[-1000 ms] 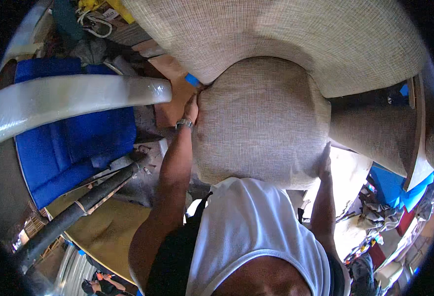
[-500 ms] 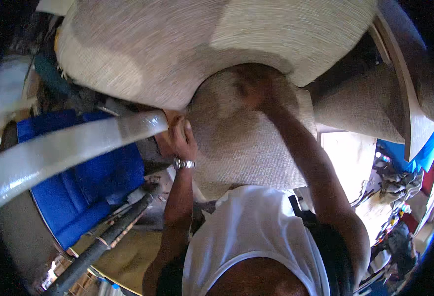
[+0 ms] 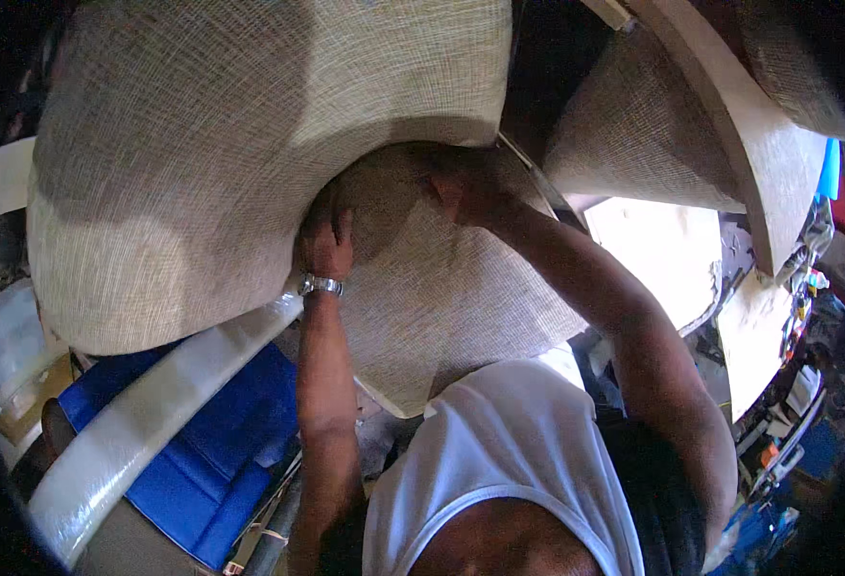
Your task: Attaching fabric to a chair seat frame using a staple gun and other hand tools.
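A chair in beige woven fabric fills the upper middle, with a broad curved backrest (image 3: 182,144) and a seat (image 3: 441,298) reaching toward my body. My left hand (image 3: 328,248), with a metal watch at the wrist, presses against the seat's left side where it meets the backrest. Its visible fingers are stretched and apart; some of them dip out of sight by the seam. My right hand (image 3: 465,197) is over the rear of the seat, under the backrest's curve. Deep shadow there hides its fingertips, and I cannot tell what they touch.
Left of the chair, a blue padded cushion (image 3: 211,432) lies beneath a long curved piece wrapped in clear film (image 3: 144,413). Another beige upholstered piece with a curved pale edge (image 3: 749,144) stands at the upper right. Pale boards (image 3: 657,250) and assorted clutter lie on the right.
The chair has turned and sits farther left in view. My left hand has moved up from beside the wrapped piece's end to the seat and backrest seam. My right hand stays over the rear seat.
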`<move>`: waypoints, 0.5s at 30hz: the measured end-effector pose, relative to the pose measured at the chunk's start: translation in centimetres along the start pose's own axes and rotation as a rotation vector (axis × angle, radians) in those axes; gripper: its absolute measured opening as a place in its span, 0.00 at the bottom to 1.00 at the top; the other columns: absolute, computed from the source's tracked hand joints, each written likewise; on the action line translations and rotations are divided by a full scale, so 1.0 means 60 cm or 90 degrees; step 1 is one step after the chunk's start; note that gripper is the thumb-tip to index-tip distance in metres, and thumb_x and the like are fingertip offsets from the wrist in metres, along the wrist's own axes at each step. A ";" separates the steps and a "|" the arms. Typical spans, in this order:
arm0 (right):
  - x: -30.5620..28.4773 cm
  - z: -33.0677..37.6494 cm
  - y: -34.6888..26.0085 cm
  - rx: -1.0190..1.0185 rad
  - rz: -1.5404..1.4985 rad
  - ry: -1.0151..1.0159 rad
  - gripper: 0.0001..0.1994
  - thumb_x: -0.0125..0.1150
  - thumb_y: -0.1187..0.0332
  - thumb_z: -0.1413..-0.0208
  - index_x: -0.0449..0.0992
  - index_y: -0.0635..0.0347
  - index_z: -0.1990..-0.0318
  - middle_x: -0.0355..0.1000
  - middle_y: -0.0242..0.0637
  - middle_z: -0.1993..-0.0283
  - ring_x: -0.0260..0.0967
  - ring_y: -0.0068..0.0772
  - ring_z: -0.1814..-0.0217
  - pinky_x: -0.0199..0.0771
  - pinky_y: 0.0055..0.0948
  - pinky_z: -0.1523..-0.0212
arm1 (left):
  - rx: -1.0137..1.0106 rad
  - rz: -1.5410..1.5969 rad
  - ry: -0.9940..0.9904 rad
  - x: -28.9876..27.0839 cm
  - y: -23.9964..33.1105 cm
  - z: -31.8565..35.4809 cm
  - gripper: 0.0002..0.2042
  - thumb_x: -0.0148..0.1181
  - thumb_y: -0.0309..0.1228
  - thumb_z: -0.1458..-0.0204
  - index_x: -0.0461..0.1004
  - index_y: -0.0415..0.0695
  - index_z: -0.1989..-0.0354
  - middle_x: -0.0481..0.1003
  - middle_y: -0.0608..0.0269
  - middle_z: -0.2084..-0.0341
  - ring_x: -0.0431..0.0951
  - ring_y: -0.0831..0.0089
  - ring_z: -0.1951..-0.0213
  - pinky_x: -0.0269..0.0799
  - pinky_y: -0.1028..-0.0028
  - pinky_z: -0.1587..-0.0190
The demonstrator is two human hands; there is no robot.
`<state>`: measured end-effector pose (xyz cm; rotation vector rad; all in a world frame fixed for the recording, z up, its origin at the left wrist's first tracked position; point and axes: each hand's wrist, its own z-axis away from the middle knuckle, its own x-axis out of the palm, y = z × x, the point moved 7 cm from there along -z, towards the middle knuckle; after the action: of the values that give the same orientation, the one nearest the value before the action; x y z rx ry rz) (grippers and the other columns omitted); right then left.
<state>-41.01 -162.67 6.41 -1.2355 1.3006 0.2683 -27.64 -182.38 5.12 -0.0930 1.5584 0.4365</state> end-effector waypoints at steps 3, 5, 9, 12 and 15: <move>-0.042 0.001 -0.006 0.058 -0.014 0.053 0.23 0.58 0.59 0.45 0.72 0.57 0.42 0.75 0.49 0.50 0.73 0.52 0.50 0.73 0.48 0.47 | -0.097 -0.032 -0.048 0.035 -0.022 0.009 0.27 0.48 0.51 0.38 0.71 0.37 0.44 0.72 0.38 0.46 0.73 0.41 0.48 0.69 0.53 0.44; -0.046 -0.011 -0.007 0.114 -0.043 0.027 0.23 0.59 0.59 0.46 0.74 0.58 0.44 0.76 0.50 0.52 0.74 0.52 0.52 0.74 0.47 0.47 | -0.069 -0.021 -0.032 0.033 -0.022 0.004 0.28 0.48 0.51 0.39 0.72 0.36 0.45 0.72 0.37 0.47 0.74 0.39 0.49 0.69 0.53 0.45; 0.066 -0.055 0.029 0.214 -0.050 -0.274 0.23 0.56 0.55 0.42 0.73 0.55 0.43 0.73 0.49 0.45 0.69 0.50 0.44 0.66 0.46 0.40 | 0.053 0.042 0.103 0.016 0.004 -0.003 0.27 0.50 0.49 0.40 0.71 0.35 0.44 0.73 0.37 0.49 0.75 0.39 0.52 0.71 0.51 0.47; 0.067 -0.074 0.019 0.176 -0.112 -0.230 0.19 0.59 0.58 0.45 0.76 0.56 0.48 0.75 0.49 0.51 0.72 0.47 0.49 0.70 0.46 0.45 | 0.059 0.039 0.097 0.022 0.016 -0.012 0.27 0.51 0.47 0.40 0.69 0.36 0.43 0.74 0.38 0.49 0.75 0.39 0.52 0.71 0.51 0.47; 0.036 -0.072 -0.005 0.133 -0.137 -0.115 0.17 0.61 0.61 0.47 0.78 0.57 0.52 0.78 0.48 0.56 0.76 0.47 0.55 0.75 0.47 0.52 | 0.166 0.082 0.097 0.020 0.087 -0.042 0.25 0.49 0.46 0.39 0.69 0.37 0.42 0.74 0.40 0.48 0.74 0.41 0.50 0.71 0.53 0.46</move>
<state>-42.55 -167.20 5.73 -1.1336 1.0044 0.0840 -31.75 -178.14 4.99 0.1796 1.7656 0.3282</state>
